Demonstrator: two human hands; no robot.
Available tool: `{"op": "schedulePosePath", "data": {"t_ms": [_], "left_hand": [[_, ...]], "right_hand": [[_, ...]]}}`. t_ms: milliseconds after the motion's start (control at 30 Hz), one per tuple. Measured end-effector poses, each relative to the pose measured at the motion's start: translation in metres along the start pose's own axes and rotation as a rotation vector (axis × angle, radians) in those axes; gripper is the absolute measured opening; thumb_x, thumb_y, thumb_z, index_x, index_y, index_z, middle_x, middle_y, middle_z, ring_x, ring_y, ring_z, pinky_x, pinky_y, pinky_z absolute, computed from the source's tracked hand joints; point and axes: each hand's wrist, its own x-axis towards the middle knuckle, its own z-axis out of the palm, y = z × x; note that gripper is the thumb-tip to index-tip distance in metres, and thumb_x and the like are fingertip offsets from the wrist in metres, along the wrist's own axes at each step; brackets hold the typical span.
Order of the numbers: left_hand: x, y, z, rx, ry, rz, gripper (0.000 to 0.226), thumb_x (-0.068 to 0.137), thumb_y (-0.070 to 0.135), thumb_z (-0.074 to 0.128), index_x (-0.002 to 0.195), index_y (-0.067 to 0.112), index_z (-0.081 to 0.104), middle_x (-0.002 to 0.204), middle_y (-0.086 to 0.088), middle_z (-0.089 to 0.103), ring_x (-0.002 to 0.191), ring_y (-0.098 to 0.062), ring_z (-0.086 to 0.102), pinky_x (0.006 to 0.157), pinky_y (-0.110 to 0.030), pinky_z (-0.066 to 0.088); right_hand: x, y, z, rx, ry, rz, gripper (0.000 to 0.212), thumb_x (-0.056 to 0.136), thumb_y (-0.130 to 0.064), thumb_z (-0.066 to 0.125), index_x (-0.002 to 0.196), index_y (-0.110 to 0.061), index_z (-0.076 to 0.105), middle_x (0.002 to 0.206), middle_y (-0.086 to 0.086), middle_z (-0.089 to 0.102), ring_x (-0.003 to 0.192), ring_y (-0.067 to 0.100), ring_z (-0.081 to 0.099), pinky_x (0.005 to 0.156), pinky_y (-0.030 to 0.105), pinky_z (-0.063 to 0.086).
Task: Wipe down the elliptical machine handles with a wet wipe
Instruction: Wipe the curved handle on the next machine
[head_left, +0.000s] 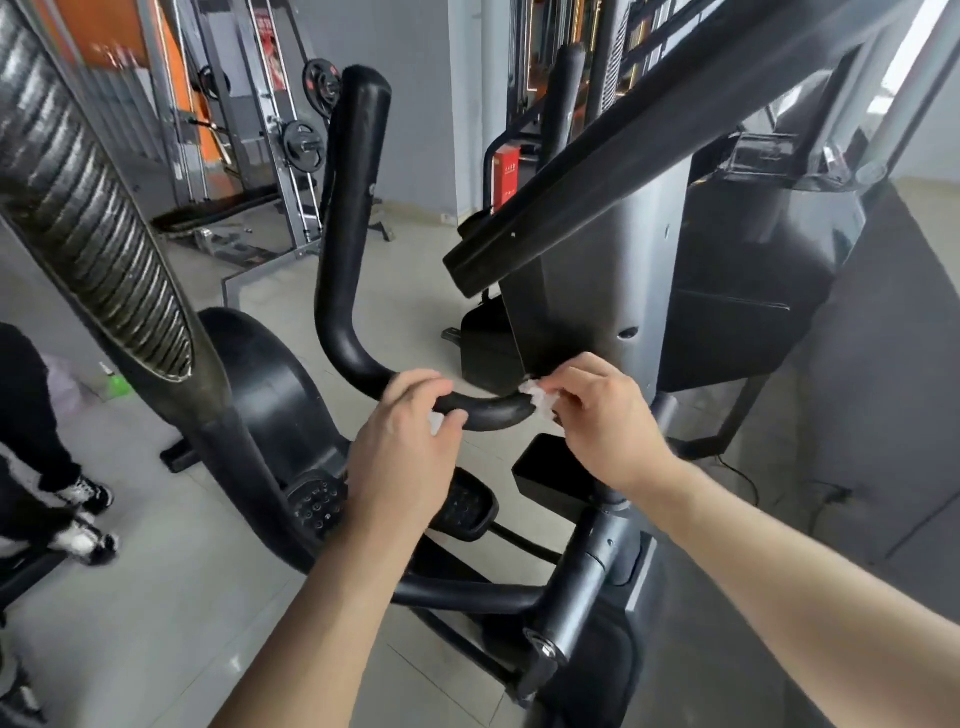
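Note:
A black curved elliptical handle (353, 218) rises at centre and bends right into a short horizontal bar (488, 408). My left hand (410, 441) curls round that bar near the bend, with a bit of white showing under its fingers. My right hand (597, 415) pinches a crumpled white wet wipe (537, 397) against the bar's right end, where it meets the machine's grey column (597, 270). A second black handle (566, 93) stands farther back.
A long dark bar (649, 135) slants across above my hands. The ribbed pedal arm (88, 218) of another machine fills the left. A person's legs and shoes (57, 483) stand at the left edge. Weight racks (301, 140) and a red fire extinguisher box (506, 174) sit behind.

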Motion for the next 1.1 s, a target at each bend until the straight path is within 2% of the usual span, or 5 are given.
{"op": "schedulePosePath", "data": {"t_ms": [200,633,767,933,1100], "left_hand": [[0.002,0.012,0.004,0.115,-0.072,0.061,0.02,0.095,0.031,0.071,0.113,0.022,0.073,0.118,0.018,0.058,0.091,-0.016,0.067,0.075,-0.037,0.055],[0.008,0.009,0.001,0.158,-0.105,0.116,0.019,0.095,0.031,0.072,0.112,0.022,0.074,0.111,0.018,0.057,0.087,-0.013,0.062,0.069,-0.029,0.048],[0.01,0.007,0.002,0.149,-0.101,0.126,0.018,0.095,0.029,0.072,0.111,0.022,0.074,0.109,0.017,0.057,0.081,-0.006,0.053,0.068,-0.028,0.045],[0.012,0.007,0.003,0.122,-0.095,0.112,0.018,0.094,0.029,0.072,0.109,0.02,0.075,0.107,0.017,0.057,0.081,-0.009,0.057,0.07,-0.031,0.049],[0.007,0.009,0.004,0.059,-0.078,0.059,0.017,0.095,0.029,0.072,0.11,0.022,0.074,0.109,0.018,0.056,0.08,-0.007,0.058,0.069,-0.03,0.049]], "right_hand": [[-0.039,-0.029,0.053,0.321,0.413,0.355,0.015,0.093,-0.001,0.068,0.095,-0.015,0.072,0.092,-0.002,0.065,0.079,0.014,0.063,0.074,0.023,0.049],[-0.02,-0.029,0.059,0.579,0.661,0.59,0.017,0.097,-0.019,0.071,0.09,-0.034,0.069,0.093,-0.003,0.07,0.085,0.012,0.067,0.077,0.024,0.052],[-0.025,-0.041,0.068,0.593,0.632,0.564,0.017,0.097,-0.014,0.068,0.095,-0.03,0.073,0.094,-0.004,0.07,0.087,0.009,0.066,0.076,0.014,0.047],[-0.047,-0.043,0.053,0.588,0.338,0.546,0.005,0.096,-0.023,0.073,0.092,-0.025,0.075,0.08,0.0,0.07,0.074,0.021,0.067,0.073,0.036,0.057],[0.001,-0.036,0.01,-0.01,0.203,0.223,0.02,0.095,0.0,0.065,0.108,-0.007,0.079,0.109,0.005,0.072,0.093,0.019,0.068,0.085,0.02,0.05]]}}
